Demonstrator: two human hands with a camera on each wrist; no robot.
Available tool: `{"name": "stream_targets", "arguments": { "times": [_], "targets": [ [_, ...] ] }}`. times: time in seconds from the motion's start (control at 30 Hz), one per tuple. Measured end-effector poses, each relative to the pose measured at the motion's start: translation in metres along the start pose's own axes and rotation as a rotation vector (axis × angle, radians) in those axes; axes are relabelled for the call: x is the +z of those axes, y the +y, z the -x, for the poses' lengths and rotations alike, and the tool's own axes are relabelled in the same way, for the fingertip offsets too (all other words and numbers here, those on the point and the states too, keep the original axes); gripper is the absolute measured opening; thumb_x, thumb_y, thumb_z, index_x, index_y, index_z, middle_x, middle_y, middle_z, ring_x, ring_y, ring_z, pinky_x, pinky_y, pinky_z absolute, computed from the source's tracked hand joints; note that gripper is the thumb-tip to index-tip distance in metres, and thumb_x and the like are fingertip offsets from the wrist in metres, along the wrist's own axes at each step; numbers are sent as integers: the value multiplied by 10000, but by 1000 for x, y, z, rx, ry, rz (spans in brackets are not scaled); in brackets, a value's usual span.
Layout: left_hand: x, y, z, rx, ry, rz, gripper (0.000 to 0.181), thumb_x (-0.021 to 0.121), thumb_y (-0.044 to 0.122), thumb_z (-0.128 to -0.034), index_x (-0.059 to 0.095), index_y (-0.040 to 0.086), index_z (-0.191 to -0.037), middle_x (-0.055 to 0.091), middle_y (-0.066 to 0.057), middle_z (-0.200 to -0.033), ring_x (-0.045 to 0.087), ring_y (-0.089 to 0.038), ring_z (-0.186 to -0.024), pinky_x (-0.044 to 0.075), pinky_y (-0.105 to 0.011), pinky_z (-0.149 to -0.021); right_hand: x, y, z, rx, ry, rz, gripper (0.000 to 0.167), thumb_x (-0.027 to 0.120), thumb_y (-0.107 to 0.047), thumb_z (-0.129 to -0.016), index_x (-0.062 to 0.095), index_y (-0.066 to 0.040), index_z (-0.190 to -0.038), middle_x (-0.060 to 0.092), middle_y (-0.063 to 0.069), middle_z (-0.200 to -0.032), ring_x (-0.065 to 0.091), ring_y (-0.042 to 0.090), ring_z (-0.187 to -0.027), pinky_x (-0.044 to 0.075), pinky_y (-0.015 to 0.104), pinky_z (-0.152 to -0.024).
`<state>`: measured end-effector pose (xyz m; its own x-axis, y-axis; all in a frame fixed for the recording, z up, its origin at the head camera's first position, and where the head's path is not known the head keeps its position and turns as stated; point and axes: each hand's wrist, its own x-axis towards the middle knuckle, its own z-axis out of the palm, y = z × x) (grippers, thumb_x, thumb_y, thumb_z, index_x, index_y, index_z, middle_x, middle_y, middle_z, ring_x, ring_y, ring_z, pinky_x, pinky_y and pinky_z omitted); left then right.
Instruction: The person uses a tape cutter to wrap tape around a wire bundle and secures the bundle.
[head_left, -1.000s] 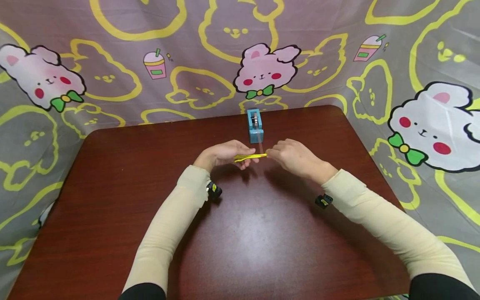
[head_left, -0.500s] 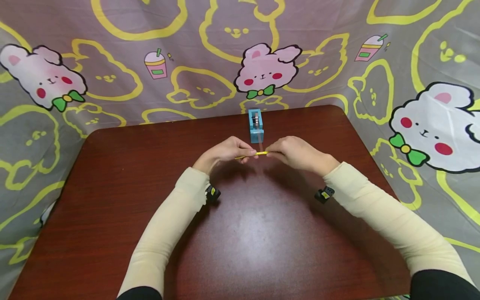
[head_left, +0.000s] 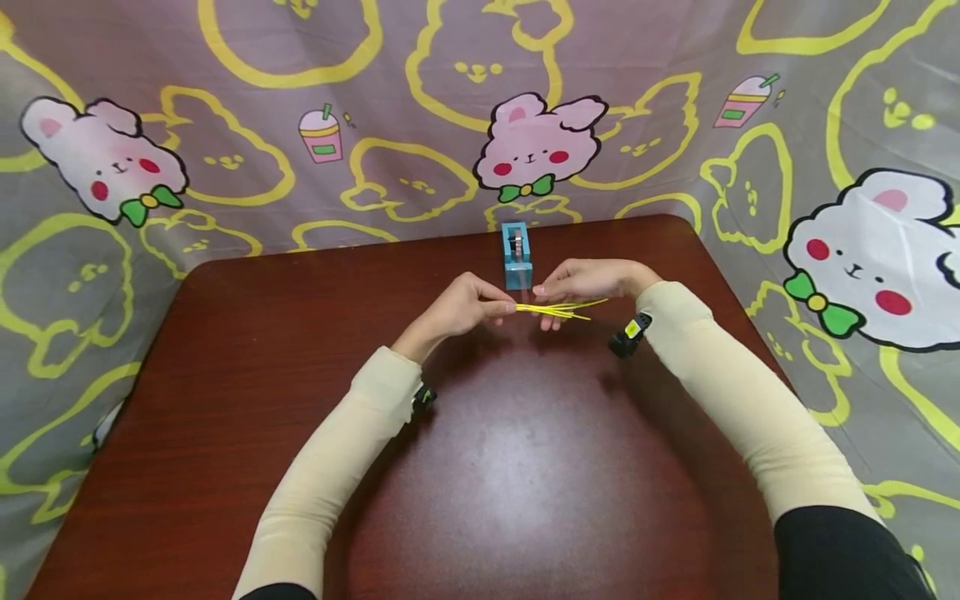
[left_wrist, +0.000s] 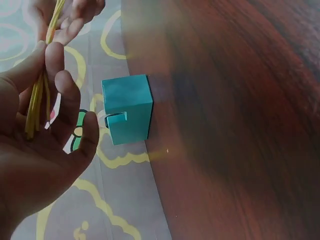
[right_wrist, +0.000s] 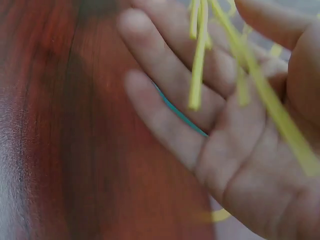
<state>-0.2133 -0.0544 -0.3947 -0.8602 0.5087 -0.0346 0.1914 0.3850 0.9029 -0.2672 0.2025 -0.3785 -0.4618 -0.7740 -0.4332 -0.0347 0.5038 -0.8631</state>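
Thumb and forefinger of my left hand pinch a bundle of thin yellow strands near its middle. Rightward from that grip the strands fan out across my right hand. In the right wrist view the strands' loose ends pass over the right palm, its visible fingers nearly straight; the thumb tip is out of that view. A blue tape dispenser stands just beyond the hands. From it a clear strip of tape reaches toward the bundle. The left wrist view shows the dispenser's side.
Under the hands lies a dark reddish-brown wooden table. A patterned cloth with cartoon rabbits hangs along its back and right side. The dispenser is near the back edge, close to the cloth.
The right hand has left the bundle's right end and turned palm-up around the strands. More of the strands now stick out right of the left hand, which keeps its pinch.
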Motion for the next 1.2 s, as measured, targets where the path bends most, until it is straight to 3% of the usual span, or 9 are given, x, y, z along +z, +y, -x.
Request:
{"name": "stream_targets", "arguments": {
  "times": [0.13,0.3,0.47,0.67,0.8,0.97,1.1,1.2],
  "targets": [
    [2,-1,1,48,44,-32,149,737,117,-933,795,-4,-995,719,-246,-826,637,-460,-801,397,-244,-528,-4,14,-10,34,-143,-137,512,486,-324,-1073,601,144,-1246,720,222,-1039,686,362,-998,528,460,-926],
    [4,-1,1,85,61,-36,147,742,117,-927,796,-2,-994,732,-231,-864,654,-453,-814,362,-218,-519,-3,30,-14,-47,-238,-286,479,471,-224,-1077,530,229,-1221,728,163,-891,684,260,-822,562,410,-802],
    [5,-1,0,96,68,-72,143,748,125,-922,799,9,-989,742,-201,-869,690,-406,-820,390,-229,-535,-2,37,-16,-129,-248,-327,393,436,-144,-1079,531,227,-1169,699,118,-803,641,216,-727,548,362,-719],
    [7,-1,0,101,83,-117,141,763,141,-910,806,32,-989,758,-135,-871,698,-299,-787,447,-222,-579,0,32,-15,-123,-214,-295,365,490,-125,-1063,533,230,-1138,681,129,-786,631,230,-725,552,355,-698],
    [7,-2,0,104,102,-126,122,779,144,-896,814,54,-971,761,-33,-847,636,-146,-710,455,-225,-580,0,21,-10,-107,-171,-220,358,528,-112,-1052,544,234,-1144,673,144,-782,628,237,-722,558,360,-708],
    [6,-4,-1,97,110,-108,106,791,137,-887,819,60,-955,753,14,-823,533,-86,-636,400,-235,-540,1,5,-3,-100,-86,-34,336,559,-137,-1045,624,185,-1116,664,199,-788,615,251,-733,562,420,-754],
    [3,-6,-5,73,71,-69,135,819,173,-867,817,65,-947,750,0,-829,579,-133,-692,461,-269,-593,8,-9,7,-139,28,176,249,568,-137,-1042,713,65,-1028,660,194,-767,608,286,-739,551,477,-772],
    [-3,-8,-8,32,-9,-7,219,799,228,-889,801,30,-983,750,-108,-852,647,-290,-775,535,-402,-702,17,-17,14,-187,145,368,190,578,-117,-1034,745,-40,-985,664,111,-739,614,254,-722,549,426,-739]
  ]
}}
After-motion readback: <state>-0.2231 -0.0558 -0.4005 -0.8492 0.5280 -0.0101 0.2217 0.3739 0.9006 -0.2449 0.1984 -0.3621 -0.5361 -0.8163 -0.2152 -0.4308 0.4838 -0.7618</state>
